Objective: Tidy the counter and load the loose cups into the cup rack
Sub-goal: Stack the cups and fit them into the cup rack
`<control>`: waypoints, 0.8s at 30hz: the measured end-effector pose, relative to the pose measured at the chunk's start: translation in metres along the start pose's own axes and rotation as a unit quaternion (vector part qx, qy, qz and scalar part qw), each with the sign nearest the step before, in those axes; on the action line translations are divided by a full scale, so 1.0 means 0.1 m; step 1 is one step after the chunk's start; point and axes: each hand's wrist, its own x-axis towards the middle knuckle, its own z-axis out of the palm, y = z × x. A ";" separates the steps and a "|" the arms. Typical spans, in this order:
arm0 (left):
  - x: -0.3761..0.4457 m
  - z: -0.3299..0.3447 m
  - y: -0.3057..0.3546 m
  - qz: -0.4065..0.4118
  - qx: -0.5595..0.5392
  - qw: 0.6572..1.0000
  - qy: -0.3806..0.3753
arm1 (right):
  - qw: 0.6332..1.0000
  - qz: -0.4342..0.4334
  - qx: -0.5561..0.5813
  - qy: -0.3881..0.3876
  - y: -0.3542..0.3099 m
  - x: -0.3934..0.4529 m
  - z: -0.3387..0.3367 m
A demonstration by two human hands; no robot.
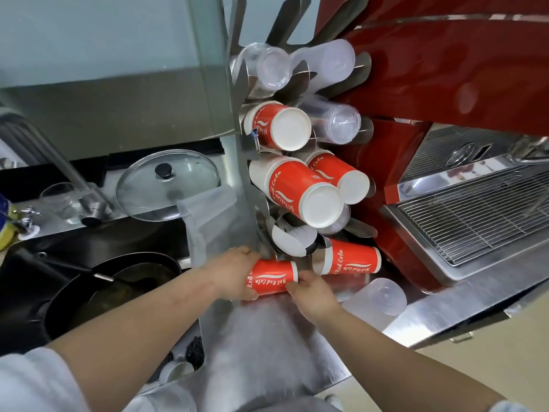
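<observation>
I am viewing the cup rack point(237, 162) standing on the bench point(267, 337), with the sink point(98, 281) lying to its left and the drip grille point(469, 221) lying to its right. A cup point(271, 279) is lying at the rack's foot, with another cup point(350, 261) lying just right of it.

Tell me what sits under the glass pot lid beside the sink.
The glass pot lid rests on the steel counter, which shows through the glass. Its right edge is hidden behind a frosted plastic bag, so that part stays unseen.
</observation>
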 end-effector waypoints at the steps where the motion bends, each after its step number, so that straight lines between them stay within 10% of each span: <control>1: -0.02 0.00 0.02 -0.002 -0.001 1.000 -0.007 | 1.000 0.007 0.020 -0.004 0.01 -0.01 -0.01; 13: -0.49 0.03 0.15 -0.013 -0.109 0.993 -0.052 | 0.975 0.029 0.193 -0.109 0.15 -0.24 -0.14; 24: -0.74 0.15 0.30 -0.010 -0.262 0.964 -0.049 | 0.974 -0.211 0.008 -0.084 -0.05 -0.55 -0.30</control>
